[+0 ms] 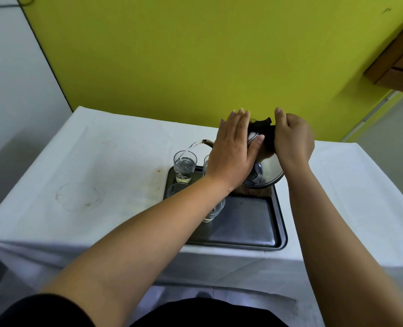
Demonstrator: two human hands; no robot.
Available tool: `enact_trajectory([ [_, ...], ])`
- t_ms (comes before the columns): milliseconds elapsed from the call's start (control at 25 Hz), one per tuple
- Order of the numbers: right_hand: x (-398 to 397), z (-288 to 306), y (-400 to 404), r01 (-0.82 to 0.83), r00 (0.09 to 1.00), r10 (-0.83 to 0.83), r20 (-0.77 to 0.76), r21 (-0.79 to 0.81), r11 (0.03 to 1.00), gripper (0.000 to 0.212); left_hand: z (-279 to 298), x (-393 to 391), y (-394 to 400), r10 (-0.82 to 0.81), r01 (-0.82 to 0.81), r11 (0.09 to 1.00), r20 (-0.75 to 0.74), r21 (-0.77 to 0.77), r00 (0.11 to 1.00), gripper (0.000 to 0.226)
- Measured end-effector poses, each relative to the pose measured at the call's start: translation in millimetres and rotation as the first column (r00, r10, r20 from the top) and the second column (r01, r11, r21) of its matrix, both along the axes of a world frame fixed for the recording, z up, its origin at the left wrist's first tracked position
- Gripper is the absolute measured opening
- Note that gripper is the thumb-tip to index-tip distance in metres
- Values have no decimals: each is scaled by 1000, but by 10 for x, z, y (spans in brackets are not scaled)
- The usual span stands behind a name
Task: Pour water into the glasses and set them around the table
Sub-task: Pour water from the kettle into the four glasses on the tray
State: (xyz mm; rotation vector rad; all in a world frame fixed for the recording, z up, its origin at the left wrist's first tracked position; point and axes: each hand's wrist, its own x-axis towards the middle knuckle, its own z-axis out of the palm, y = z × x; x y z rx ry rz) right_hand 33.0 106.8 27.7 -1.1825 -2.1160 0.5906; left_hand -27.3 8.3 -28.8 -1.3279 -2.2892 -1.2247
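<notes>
A shiny steel kettle (267, 172) is tilted to the left over a dark metal tray (247, 223). My right hand (292, 138) grips its black handle. My left hand (233, 147) lies flat with fingers spread on the kettle's lid. Water streams from the spout (206, 142) into a clear glass (184, 168) at the tray's far left corner, which is about half full. A second glass (205, 165) stands right of it, mostly hidden by my left hand. Two more glasses, one at the tray's left edge (175, 190) and one nearer me (213, 212), are partly covered by my left forearm.
The tray sits on a table under a white cloth (101, 166) with faint ring stains at the left. A green wall (172, 55) stands right behind the table. A wooden shelf (398, 64) hangs at the upper right. The table's front edge is close to my body.
</notes>
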Motion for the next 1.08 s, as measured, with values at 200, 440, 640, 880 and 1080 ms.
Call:
enact_trajectory([
  [200,144,-45,-32,35,993,-46,-110,-101,994,53,72,71,-52,-32,30,999,-85,-30,996,74],
  [440,358,-34,-144,-2,995,-7,-96,-89,996,53,45,354,-218,-16,16,1000,-22,11,1000,72],
  [640,500,-5,-340,-22,1000,22,-1,-37,999,54,-38,568,-422,-2,1,1000,66,13,998,74],
  [880,526,-97,-560,-64,991,61,120,29,997,55,-193,717,-664,12,-15,1000,170,13,985,79],
  [1080,490,-107,-641,-98,983,81,162,98,990,55,-232,703,-763,16,-18,1000,197,6,980,78],
])
